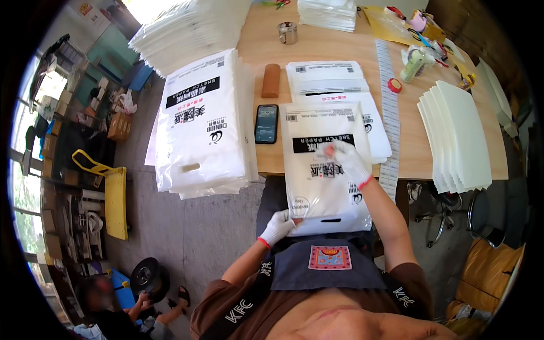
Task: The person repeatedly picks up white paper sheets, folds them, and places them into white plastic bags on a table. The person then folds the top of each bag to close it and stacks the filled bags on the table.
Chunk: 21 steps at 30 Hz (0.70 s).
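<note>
White-gloved left hand [277,226] grips a white plastic bag's [326,170] near edge; right hand [345,158] presses flat on it, above the wooden surface [334,48].

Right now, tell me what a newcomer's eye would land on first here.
First, the white plastic bag at the table's near edge, the gloved left hand at its bottom corner and the gloved right hand flat on top. Next, the tall stack of bags hanging over the table's left edge, with a phone lying between them.

Two gloved hands [277,226], one phone [266,123], one wooden block [271,80], one metal cup [287,33].
</note>
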Each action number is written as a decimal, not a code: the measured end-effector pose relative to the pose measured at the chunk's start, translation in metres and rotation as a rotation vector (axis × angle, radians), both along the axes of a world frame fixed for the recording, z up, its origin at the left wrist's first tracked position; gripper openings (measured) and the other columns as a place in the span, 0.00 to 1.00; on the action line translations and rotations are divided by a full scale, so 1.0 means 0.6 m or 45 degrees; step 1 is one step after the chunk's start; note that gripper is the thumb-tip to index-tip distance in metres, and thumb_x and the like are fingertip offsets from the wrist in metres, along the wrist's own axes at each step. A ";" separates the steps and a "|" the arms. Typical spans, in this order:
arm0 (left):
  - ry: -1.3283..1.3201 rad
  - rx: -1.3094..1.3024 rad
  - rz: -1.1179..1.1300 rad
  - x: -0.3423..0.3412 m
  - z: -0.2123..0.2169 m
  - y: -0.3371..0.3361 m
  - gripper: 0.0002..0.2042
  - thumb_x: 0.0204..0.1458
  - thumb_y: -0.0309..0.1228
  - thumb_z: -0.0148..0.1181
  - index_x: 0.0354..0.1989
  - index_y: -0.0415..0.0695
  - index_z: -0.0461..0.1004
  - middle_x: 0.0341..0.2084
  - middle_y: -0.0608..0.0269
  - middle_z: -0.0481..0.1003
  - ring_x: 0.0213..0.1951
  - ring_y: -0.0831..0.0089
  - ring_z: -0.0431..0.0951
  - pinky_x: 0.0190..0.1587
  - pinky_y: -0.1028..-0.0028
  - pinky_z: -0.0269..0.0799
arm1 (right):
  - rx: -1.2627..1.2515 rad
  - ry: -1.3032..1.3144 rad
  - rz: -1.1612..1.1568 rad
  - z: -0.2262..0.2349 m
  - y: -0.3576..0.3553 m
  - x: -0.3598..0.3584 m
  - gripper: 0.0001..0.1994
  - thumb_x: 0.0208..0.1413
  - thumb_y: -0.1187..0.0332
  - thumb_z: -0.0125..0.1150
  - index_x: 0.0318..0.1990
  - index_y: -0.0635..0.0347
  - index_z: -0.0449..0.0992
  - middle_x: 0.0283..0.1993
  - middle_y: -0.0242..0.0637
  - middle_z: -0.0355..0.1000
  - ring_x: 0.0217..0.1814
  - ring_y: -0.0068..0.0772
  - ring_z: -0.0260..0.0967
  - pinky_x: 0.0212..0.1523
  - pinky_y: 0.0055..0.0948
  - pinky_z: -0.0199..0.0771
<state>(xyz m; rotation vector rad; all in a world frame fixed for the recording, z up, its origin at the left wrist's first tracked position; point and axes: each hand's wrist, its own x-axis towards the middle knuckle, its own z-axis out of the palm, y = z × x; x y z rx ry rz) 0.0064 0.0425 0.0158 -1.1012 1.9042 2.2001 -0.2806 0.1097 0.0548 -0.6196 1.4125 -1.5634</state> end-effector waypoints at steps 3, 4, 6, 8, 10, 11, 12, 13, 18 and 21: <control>-0.180 0.126 -0.115 0.056 -0.033 0.017 0.10 0.51 0.31 0.62 0.37 0.37 0.78 0.26 0.72 0.75 0.28 0.86 0.69 0.31 0.81 0.66 | -0.013 -0.021 0.066 -0.034 -0.136 -0.004 0.05 0.55 0.70 0.59 0.34 0.61 0.77 0.35 0.32 0.76 0.38 0.21 0.71 0.41 0.21 0.68; -0.199 0.106 -0.139 0.058 -0.039 0.016 0.10 0.51 0.31 0.63 0.37 0.37 0.78 0.27 0.71 0.76 0.29 0.85 0.70 0.32 0.81 0.67 | 0.161 0.200 0.042 -0.037 -0.169 -0.014 0.06 0.53 0.69 0.60 0.34 0.62 0.78 0.35 0.34 0.77 0.37 0.23 0.71 0.42 0.23 0.69; -0.220 0.070 -0.154 0.057 -0.047 0.017 0.11 0.50 0.33 0.63 0.37 0.37 0.78 0.25 0.69 0.76 0.28 0.84 0.70 0.31 0.79 0.66 | 0.385 0.550 0.020 -0.039 -0.215 -0.025 0.09 0.51 0.65 0.61 0.34 0.61 0.79 0.33 0.36 0.77 0.37 0.27 0.73 0.41 0.26 0.69; -0.221 0.034 -0.132 0.052 -0.050 0.017 0.13 0.50 0.36 0.63 0.36 0.38 0.78 0.22 0.68 0.76 0.24 0.82 0.69 0.28 0.78 0.65 | 0.477 0.808 0.028 -0.026 -0.244 -0.029 0.11 0.49 0.60 0.62 0.32 0.57 0.81 0.31 0.37 0.77 0.36 0.29 0.73 0.39 0.28 0.69; -0.187 0.050 -0.123 0.055 -0.065 0.017 0.13 0.50 0.37 0.63 0.36 0.39 0.78 0.22 0.67 0.75 0.23 0.82 0.69 0.28 0.77 0.65 | 0.569 0.919 0.060 -0.021 -0.262 -0.025 0.12 0.48 0.58 0.62 0.31 0.56 0.81 0.31 0.42 0.77 0.36 0.33 0.73 0.40 0.29 0.69; -0.171 0.057 -0.121 0.056 -0.071 0.017 0.13 0.49 0.37 0.63 0.37 0.39 0.79 0.21 0.67 0.75 0.23 0.82 0.69 0.28 0.77 0.65 | 0.617 0.975 0.075 -0.022 -0.268 -0.025 0.12 0.48 0.57 0.61 0.31 0.55 0.81 0.31 0.45 0.76 0.36 0.34 0.73 0.40 0.29 0.70; -0.177 0.066 -0.126 0.054 -0.067 0.015 0.13 0.49 0.37 0.63 0.37 0.39 0.79 0.21 0.67 0.75 0.23 0.82 0.69 0.27 0.77 0.65 | 0.683 0.987 0.076 -0.028 -0.275 -0.028 0.12 0.47 0.56 0.62 0.29 0.55 0.81 0.33 0.46 0.75 0.36 0.39 0.73 0.41 0.31 0.70; -0.183 0.075 -0.132 0.052 -0.059 0.013 0.14 0.49 0.37 0.63 0.37 0.39 0.79 0.22 0.67 0.75 0.23 0.82 0.69 0.27 0.77 0.65 | 0.685 1.093 0.031 -0.036 -0.276 -0.027 0.11 0.46 0.57 0.63 0.28 0.54 0.81 0.34 0.45 0.74 0.37 0.40 0.72 0.41 0.32 0.70; -0.198 0.106 -0.144 0.056 -0.077 0.014 0.14 0.49 0.38 0.63 0.36 0.40 0.79 0.21 0.68 0.75 0.21 0.82 0.68 0.25 0.77 0.64 | 0.605 1.456 -0.026 -0.053 -0.269 -0.014 0.10 0.44 0.59 0.64 0.29 0.54 0.78 0.41 0.40 0.70 0.41 0.43 0.69 0.43 0.36 0.69; -0.179 0.085 -0.141 0.056 -0.077 0.016 0.13 0.49 0.36 0.63 0.36 0.39 0.79 0.23 0.69 0.75 0.24 0.83 0.69 0.28 0.78 0.65 | 0.620 1.551 -0.273 -0.042 -0.269 0.013 0.11 0.46 0.63 0.63 0.35 0.56 0.74 0.40 0.41 0.71 0.40 0.44 0.69 0.42 0.38 0.69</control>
